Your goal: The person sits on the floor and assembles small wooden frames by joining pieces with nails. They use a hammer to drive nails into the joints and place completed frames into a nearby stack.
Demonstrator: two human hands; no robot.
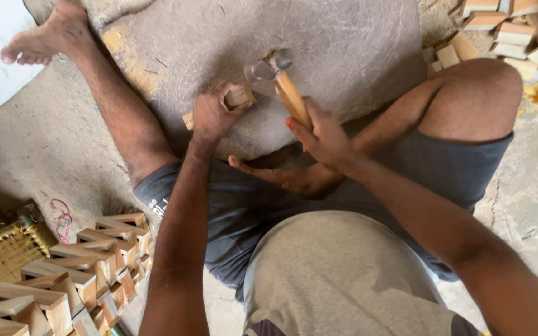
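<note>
1. Left hand (212, 115): fingers clamped on the wooden piece (238, 98), which lies on the stone slab (344, 43).
2. Right hand (322, 138): fingers closed around the hammer (281, 78) handle; head just beside the piece, at its 2 o'clock.
3. Stacked wooden blocks (63, 280) lie at 7 o'clock.

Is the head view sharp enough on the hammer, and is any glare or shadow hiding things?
Head view: the hammer head is motion-blurred; left hand and wood piece reasonably sharp; flat, soft light, no glare on the stone slab; top-left corner washed out; wide-angle stretching at edges.
</note>
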